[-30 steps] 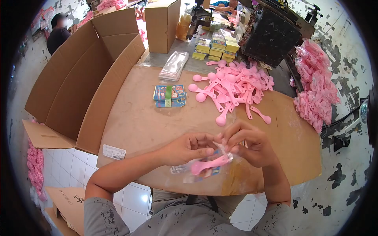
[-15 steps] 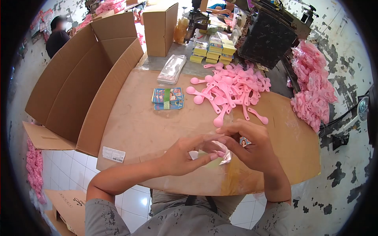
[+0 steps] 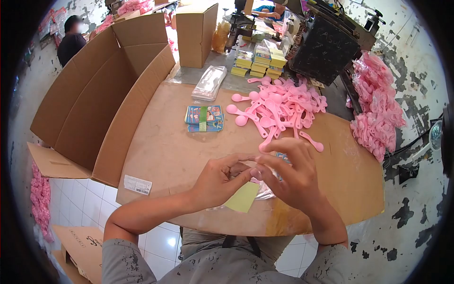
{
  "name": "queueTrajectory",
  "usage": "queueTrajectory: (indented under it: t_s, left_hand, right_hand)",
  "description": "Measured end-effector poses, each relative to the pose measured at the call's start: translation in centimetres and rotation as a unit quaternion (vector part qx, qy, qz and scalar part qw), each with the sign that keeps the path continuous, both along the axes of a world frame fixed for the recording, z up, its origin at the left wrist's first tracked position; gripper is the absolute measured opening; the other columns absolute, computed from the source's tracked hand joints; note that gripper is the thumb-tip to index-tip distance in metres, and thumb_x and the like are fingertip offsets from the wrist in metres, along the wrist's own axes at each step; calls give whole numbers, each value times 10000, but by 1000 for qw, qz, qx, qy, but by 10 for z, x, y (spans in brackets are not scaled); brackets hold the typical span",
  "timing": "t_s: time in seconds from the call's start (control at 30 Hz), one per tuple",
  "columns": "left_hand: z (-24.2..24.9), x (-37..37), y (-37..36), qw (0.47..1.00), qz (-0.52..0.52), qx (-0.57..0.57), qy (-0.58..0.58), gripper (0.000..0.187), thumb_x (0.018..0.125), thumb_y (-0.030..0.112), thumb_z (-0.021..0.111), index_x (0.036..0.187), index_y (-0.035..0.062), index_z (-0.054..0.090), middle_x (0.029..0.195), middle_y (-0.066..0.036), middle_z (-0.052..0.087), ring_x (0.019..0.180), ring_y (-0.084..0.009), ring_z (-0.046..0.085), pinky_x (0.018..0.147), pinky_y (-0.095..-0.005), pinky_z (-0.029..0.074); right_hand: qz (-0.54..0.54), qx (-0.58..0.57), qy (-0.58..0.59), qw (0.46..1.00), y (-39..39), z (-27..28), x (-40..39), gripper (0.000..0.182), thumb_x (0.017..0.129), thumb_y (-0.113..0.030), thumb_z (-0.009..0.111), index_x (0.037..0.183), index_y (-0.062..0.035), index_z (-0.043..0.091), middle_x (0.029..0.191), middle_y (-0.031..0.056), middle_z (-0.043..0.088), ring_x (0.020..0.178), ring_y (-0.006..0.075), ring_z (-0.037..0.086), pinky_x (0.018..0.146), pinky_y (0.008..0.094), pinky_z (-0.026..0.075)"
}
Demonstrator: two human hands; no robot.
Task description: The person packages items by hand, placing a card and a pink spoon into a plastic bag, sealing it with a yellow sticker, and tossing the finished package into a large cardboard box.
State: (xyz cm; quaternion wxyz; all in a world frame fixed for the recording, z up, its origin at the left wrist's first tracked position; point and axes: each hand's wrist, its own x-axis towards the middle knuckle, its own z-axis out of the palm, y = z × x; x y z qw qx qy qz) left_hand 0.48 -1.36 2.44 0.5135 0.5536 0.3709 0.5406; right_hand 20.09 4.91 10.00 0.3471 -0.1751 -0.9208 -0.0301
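My left hand (image 3: 222, 179) and my right hand (image 3: 291, 174) meet over the near part of the brown table (image 3: 165, 146), fingers pinched together on a clear plastic packet (image 3: 262, 188) with a yellow-green card (image 3: 242, 198) hanging below it. A pink spoon inside the packet is mostly hidden by my fingers. Just beyond my hands lies a heap of loose pink spoons (image 3: 279, 106), and one single pink spoon (image 3: 312, 141) lies apart near my right hand.
A bundle of printed cards (image 3: 204, 118) and a stack of clear bags (image 3: 209, 83) lie at the table's left. A large open cardboard box (image 3: 94, 94) stands left, a smaller box (image 3: 196, 31) behind. Yellow card stacks (image 3: 262, 59), a black machine (image 3: 328, 45), bagged pink spoons (image 3: 378, 109) right.
The packet was turned between my hands: the pink spoon seen earlier is now hidden and the yellow-green card side hangs down. My hands moved slightly away from me on the table.
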Motion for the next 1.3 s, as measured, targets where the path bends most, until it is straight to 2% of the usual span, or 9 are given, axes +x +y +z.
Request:
queueTrajectory:
  t_s: [0.3, 0.5, 0.63, 0.73, 0.87, 0.97, 1.1, 1.17, 1.3]
  left_hand:
    - [-5, -2, -4, 952, 59, 125, 274, 433, 961, 101, 729, 1350, -45, 607, 911, -173, 782, 751, -267, 776, 658, -367, 609]
    - [-6, -6, 3, 964, 28, 116, 238, 376, 994, 105, 692, 1349, -3, 627, 962, -173, 786, 793, -243, 783, 697, -346, 614]
    - [-13, -5, 7, 997, 0, -15, 78, 359, 1044, 117, 657, 1375, -14, 603, 1053, -140, 790, 955, -151, 753, 815, -282, 603]
    - [-13, -8, 10, 997, -8, -70, 30, 356, 1067, 132, 625, 1385, -22, 587, 1109, -160, 772, 1049, -163, 728, 882, -290, 594]
    - [-18, -10, 13, 994, -30, -105, 11, 322, 1072, 112, 600, 1357, -37, 606, 1147, -154, 759, 1079, -159, 717, 907, -299, 588]
    - [-21, -14, 18, 992, -47, -113, 27, 300, 1075, 96, 581, 1338, -40, 628, 1179, -153, 748, 1092, -162, 712, 926, -307, 585]
    - [-19, -16, 23, 986, -53, -158, 28, 294, 1088, 95, 552, 1333, -35, 649, 1225, -145, 735, 1113, -169, 707, 957, -314, 578]
    - [-20, -14, 26, 985, -61, -160, 23, 299, 1097, 109, 543, 1337, -32, 653, 1237, -135, 732, 1119, -169, 705, 960, -316, 578]
    - [-23, -8, 22, 991, -49, -124, -5, 298, 1110, 138, 531, 1315, -32, 666, 1196, -102, 745, 1086, -126, 692, 927, -294, 578]
  right_hand:
    - [-62, 163, -105, 979, -2, -24, -15, 275, 743, -163, 756, 984, -44, 699, 1053, 64, 651, 1015, 230, 634, 890, 371, 457]
    - [-92, -128, 121, 980, 33, -15, 11, 97, 852, -116, 691, 887, -58, 621, 924, 69, 610, 878, 207, 610, 750, 354, 461]
    - [-39, -542, 190, 818, 37, 11, 96, 70, 915, -54, 688, 912, -34, 620, 853, 27, 590, 768, 119, 598, 682, 316, 471]
    - [67, -591, 264, 759, 60, -7, 233, 87, 953, -30, 619, 1039, -16, 618, 907, 58, 632, 831, 141, 641, 764, 307, 514]
    - [-120, -483, 360, 789, 96, -31, 327, 362, 947, 41, 549, 1308, 31, 561, 1077, 149, 716, 1040, 260, 716, 929, 406, 552]
    - [-383, -251, 152, 876, 85, -65, 340, 377, 977, -17, 561, 1352, 25, 569, 1113, 157, 714, 1108, 288, 686, 977, 426, 527]
    - [-531, -50, -19, 845, 75, -82, 333, 381, 997, -86, 600, 1366, 6, 606, 1139, 156, 713, 1152, 293, 662, 1008, 430, 506]
    - [-422, -189, 124, 878, 63, -58, 258, 344, 976, -109, 657, 1308, -19, 662, 1121, 140, 717, 1104, 246, 671, 974, 397, 517]
    - [-180, -446, 71, 874, 29, -38, 130, 353, 949, -158, 736, 1286, -62, 694, 1058, 79, 726, 962, 156, 678, 844, 318, 528]
